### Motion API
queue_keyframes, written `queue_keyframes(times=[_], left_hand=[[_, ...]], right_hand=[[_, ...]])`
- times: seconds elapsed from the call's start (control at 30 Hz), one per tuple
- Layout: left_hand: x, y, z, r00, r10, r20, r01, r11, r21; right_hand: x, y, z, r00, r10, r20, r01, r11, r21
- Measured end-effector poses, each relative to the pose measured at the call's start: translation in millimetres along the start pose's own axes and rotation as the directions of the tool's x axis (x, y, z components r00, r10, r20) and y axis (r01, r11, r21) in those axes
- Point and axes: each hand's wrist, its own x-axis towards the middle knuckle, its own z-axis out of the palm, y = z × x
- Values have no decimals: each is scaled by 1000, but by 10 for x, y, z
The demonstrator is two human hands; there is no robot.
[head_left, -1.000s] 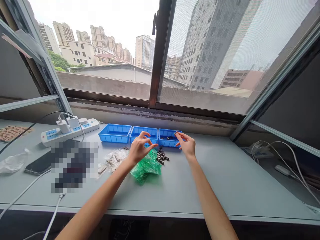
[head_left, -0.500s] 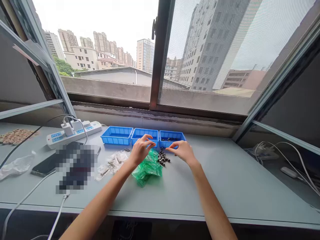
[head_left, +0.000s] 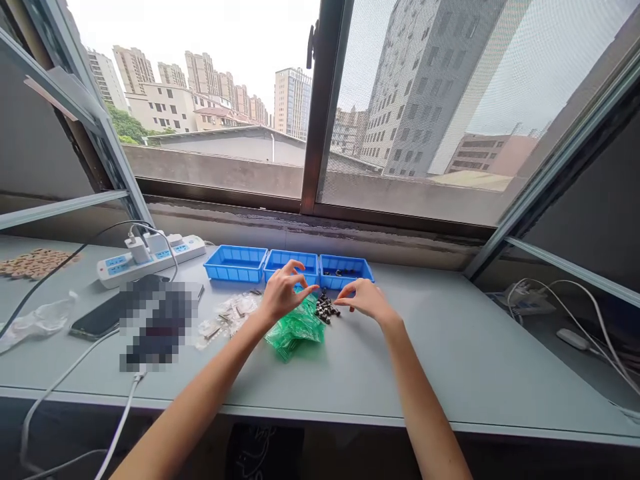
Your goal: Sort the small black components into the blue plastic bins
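Observation:
My left hand (head_left: pixel 286 291) hovers over the green plastic bags (head_left: pixel 299 327), thumb and index finger apart, with nothing visible between them. Just right of the pile of small black and silver parts (head_left: pixel 326 308), my right hand (head_left: pixel 361 297) has its thumb and fingertips pinched together; whatever they hold is too small to make out. Behind the hands stand three blue bins in a row: the left bin (head_left: pixel 235 272) looks empty, the middle bin (head_left: pixel 271 265) is partly hidden by my left hand, and the right bin (head_left: pixel 367 270) contains a few dark parts.
Small clear bags with parts (head_left: pixel 227 317) lie left of the green bags. Further left are a dark phone (head_left: pixel 97 320), a blurred-out device, a white power strip (head_left: pixel 113 270) with cables, crumpled clear plastic (head_left: pixel 43 317) and a pile of tan pieces (head_left: pixel 37 264). A window rises behind.
The view has shifted slightly. My left hand's thumb and index finger remain apart, its thumb now nearer the small parts. My right hand's fingertips have come closer to the pile.

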Motion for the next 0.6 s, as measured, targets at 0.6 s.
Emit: queue_keyframes(times=[0.6], left_hand=[[-74, 92, 37, 928, 143, 343, -87, 981, -174]], right_hand=[[-59, -60, 40, 990, 29, 136, -32, 999, 25]])
